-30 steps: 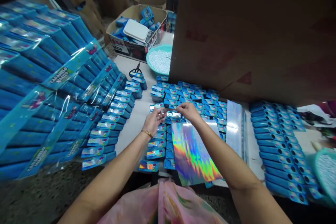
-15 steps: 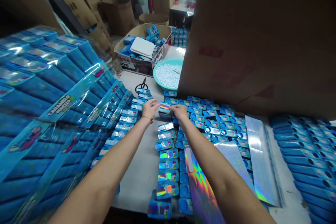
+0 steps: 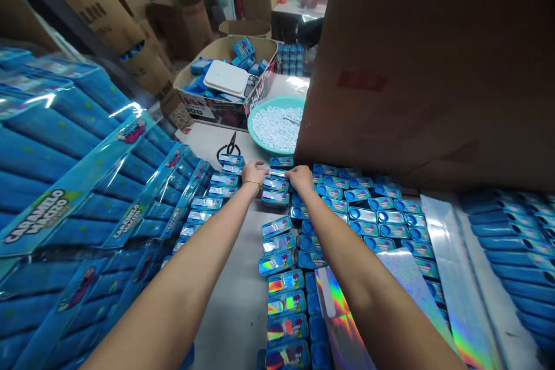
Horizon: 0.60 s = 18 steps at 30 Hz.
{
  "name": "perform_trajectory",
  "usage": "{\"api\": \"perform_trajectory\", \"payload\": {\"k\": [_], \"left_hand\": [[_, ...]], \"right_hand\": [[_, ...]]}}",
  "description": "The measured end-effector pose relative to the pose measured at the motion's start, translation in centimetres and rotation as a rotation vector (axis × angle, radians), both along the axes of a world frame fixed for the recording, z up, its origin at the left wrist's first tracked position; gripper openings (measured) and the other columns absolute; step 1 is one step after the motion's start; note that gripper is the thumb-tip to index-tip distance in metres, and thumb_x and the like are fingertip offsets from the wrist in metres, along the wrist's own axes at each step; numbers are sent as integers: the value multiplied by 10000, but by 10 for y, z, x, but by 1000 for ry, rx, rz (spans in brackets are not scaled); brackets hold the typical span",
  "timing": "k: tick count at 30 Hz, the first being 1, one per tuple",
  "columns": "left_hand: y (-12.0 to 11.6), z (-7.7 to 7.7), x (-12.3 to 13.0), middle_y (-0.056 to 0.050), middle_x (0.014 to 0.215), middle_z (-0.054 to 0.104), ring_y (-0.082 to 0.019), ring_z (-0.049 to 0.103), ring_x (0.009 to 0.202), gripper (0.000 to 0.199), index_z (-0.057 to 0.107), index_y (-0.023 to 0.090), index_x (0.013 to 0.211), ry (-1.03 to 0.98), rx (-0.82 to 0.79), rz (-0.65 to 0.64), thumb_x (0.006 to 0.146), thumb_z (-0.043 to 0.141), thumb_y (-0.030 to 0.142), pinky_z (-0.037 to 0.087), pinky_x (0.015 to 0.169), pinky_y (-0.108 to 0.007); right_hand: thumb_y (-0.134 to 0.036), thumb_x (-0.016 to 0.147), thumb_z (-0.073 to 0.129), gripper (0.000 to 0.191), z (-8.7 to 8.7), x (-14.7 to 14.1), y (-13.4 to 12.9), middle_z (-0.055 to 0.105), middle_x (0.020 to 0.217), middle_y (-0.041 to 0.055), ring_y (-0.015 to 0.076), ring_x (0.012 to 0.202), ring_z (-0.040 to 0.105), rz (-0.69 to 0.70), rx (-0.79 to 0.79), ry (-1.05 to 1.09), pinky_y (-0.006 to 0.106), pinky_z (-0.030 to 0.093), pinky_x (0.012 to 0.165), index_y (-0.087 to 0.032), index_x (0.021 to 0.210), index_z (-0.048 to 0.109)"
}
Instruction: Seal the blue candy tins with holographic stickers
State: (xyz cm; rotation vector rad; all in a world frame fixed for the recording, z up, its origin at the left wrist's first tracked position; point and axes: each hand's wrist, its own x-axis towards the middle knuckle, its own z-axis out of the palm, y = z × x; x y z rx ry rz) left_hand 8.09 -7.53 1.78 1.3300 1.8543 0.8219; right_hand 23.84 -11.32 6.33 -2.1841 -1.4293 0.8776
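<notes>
My left hand [image 3: 254,174] is closed at the left end of a thin silvery strip [image 3: 278,173], which looks like a sticker. The right end is pinched by my right hand [image 3: 300,178]. The strip lies across the top of a small blue candy box at the back of a short row of blue boxes [image 3: 276,197]. Fingers cover both of its ends. Under my right forearm lies a holographic sheet [image 3: 337,306] with a pale gap in it. Beside that arm, many blue boxes [image 3: 364,215] stand in rows.
Black scissors [image 3: 229,145] lie behind the left row of boxes [image 3: 207,203]. A turquoise basin [image 3: 255,134] holds white candies. Behind it stands a carton [image 3: 208,113] of blue packs. Plastic-wrapped boxes [image 3: 87,196] rise at left; a large cardboard panel [image 3: 416,69] blocks the back right.
My left hand has gone from spread fingers to closing at the strip's left end. Both hands now sit over a box farther back in the row. The view has shifted slightly.
</notes>
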Motion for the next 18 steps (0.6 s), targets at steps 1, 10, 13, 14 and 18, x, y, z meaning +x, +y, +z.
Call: {"api": "perform_trajectory", "payload": {"k": [1, 10, 13, 14, 18], "left_hand": [[1, -1, 0, -45, 700, 665, -176, 621, 699, 357, 639, 138, 922, 24, -6, -7, 579, 677, 229, 449, 658, -271], [4, -11, 6, -43, 630, 654, -201, 609, 687, 318, 670, 159, 773, -55, -10, 4, 473, 747, 233, 439, 665, -286], [6, -2, 3, -50, 581, 640, -222, 607, 674, 180, 658, 175, 617, -8, 13, 1, 459, 739, 202, 433, 671, -304], [5, 4, 3, -54, 587, 643, -226, 608, 691, 139, 656, 179, 599, 0, 23, -1, 480, 725, 198, 432, 683, -305], [-34, 34, 18, -68, 814, 676, -214, 582, 885, 187, 684, 184, 812, -6, 127, -77, 686, 592, 287, 403, 815, -299]], "right_hand": [[-279, 695, 603, 194, 1, 0, 0, 693, 847, 89, 199, 807, 632, 8, -6, -16, 220, 413, 646, -180, 814, 721], [-270, 807, 517, 285, 3, -9, -11, 625, 957, 122, 235, 840, 595, 105, 85, -312, 305, 414, 675, -193, 1072, 591], [-173, 855, 406, 278, 5, -2, -26, 589, 969, 105, 208, 828, 570, 339, 245, -443, 299, 397, 673, -234, 1016, 624], [-151, 854, 394, 301, 7, 4, -32, 581, 958, 103, 204, 823, 561, 409, 281, -466, 297, 390, 674, -242, 1005, 637], [-157, 856, 401, 354, 23, 56, -72, 559, 937, 94, 201, 842, 524, 417, 405, -447, 300, 380, 723, -235, 1144, 591]]}}
